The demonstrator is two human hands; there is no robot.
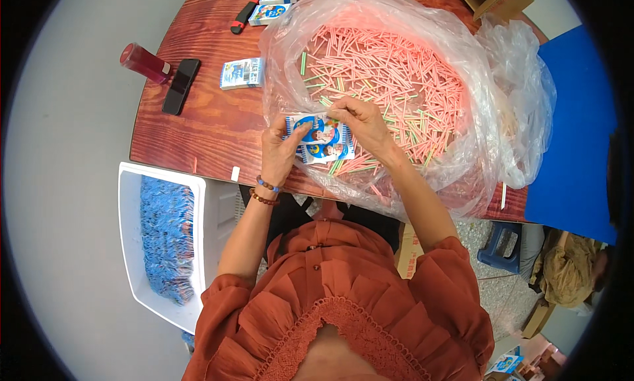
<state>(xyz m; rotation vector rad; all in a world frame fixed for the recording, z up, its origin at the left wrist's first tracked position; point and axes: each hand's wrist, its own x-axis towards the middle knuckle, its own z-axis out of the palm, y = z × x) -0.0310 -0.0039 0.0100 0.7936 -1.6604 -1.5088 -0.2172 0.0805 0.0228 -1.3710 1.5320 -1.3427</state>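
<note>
Rust-orange ruffled blouse (343, 302) closest to view, both arms reaching forward over the table (198, 117)
Left hand (277, 153) grips the left edge of a small blue-and-white packet (321, 138), right hand (363, 123) pinches its top edge; the packet sits above the near rim of a clear plastic bag (422, 70) heaped with pink and green sticks (396, 70). Further left lie another packet (242, 72), a black phone (180, 86), a red bottle (144, 62); a white bin (132, 249) stands below the table
</note>
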